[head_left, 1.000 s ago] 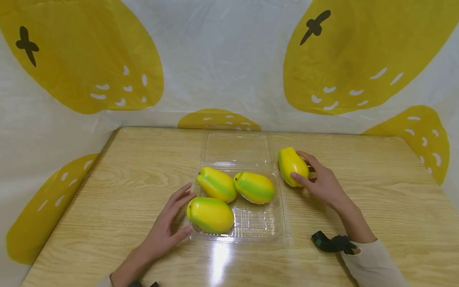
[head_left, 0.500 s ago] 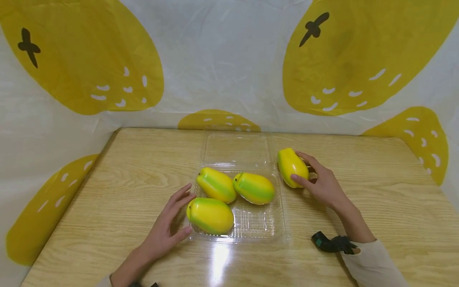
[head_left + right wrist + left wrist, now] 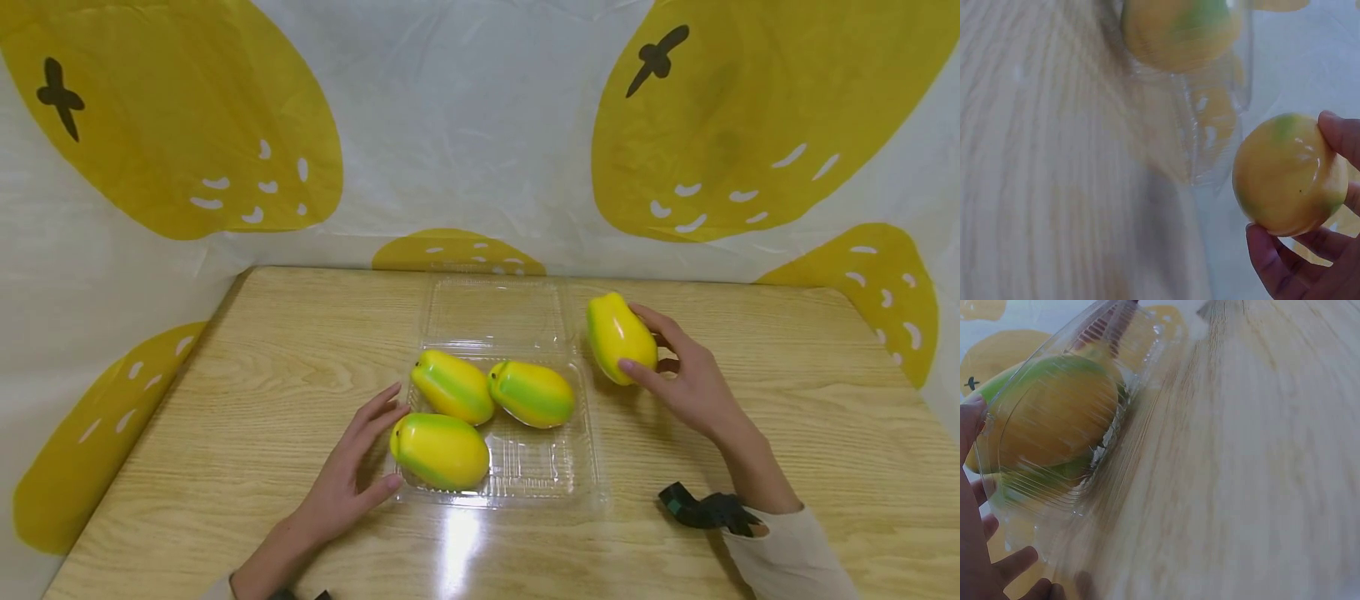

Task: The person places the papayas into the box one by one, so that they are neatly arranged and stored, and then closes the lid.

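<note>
The right hand (image 3: 686, 379) has its grip curled round a yellow mango (image 3: 619, 337), thumb on the near side and fingers (image 3: 1337, 139) behind, holding it just right of the clear plastic tray (image 3: 581, 475) and, in the right wrist view, apart from the wooden table (image 3: 247, 367). The left hand (image 3: 348, 479) rests flat on the table with a loose, wide grip that holds nothing, its fingertips (image 3: 392, 482) touching the tray's left edge beside the nearest mango (image 3: 441, 450). Two more mangoes (image 3: 453, 385) (image 3: 532, 392) lie side by side in the tray's far half, with the open lid (image 3: 495, 312) lying flat behind them.
</note>
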{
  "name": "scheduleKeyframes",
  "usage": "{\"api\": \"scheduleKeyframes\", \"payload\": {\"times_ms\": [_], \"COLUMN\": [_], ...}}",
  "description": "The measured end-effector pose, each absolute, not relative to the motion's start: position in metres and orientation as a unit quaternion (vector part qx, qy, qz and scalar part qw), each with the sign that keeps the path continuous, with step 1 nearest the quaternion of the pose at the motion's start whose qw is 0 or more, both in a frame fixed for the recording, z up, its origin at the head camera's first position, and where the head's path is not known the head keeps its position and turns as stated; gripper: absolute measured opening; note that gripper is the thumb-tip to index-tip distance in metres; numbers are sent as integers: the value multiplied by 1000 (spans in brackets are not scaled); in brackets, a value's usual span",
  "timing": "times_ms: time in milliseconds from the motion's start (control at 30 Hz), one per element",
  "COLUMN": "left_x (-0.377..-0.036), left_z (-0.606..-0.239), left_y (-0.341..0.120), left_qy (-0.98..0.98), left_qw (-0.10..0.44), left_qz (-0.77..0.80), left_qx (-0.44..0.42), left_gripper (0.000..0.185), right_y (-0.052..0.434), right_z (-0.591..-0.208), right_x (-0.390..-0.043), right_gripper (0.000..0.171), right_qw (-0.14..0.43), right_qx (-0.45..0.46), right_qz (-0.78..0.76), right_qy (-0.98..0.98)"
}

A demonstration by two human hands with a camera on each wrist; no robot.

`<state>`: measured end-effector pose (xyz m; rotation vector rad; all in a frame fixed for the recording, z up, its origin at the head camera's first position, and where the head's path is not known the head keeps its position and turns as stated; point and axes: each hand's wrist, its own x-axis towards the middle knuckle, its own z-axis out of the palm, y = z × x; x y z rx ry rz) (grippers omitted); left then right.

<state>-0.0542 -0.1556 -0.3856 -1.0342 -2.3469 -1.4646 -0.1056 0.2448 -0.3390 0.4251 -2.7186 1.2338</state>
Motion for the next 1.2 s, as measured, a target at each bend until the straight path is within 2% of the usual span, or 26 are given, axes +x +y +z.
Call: {"api": "scheduleKeyframes", "payload": {"times_ms": [300,533,733,900,1200], "left_x": [-54,-54,-55,-59,-55], "left_z": [-385,-386,-387,-398,-385], "left_y": [-156,-156,-156,-158,-155], "left_qy": [-790,-789,-787,-786,-792], "left_qw": [94,95,95,96,90], "left_qz": [-495,-496,-497,-496,-494], "left_qx": [-349,-349,-352,-357,-348], "left_gripper": [59,60,59,59,58], "right_y": [230,217,214,222,219], "right_z": [-315,-301,-299,-317,-319], "right_x": [-95,-86,-81,-87,-87], "right_gripper": [69,73,73,78,81], "right_qw": [100,90,97,97,106], "right_qx": [222,228,256,279,317], "right_qz": [405,411,392,383,372], "right_qy": [-881,-878,-878,-875,-866]}}
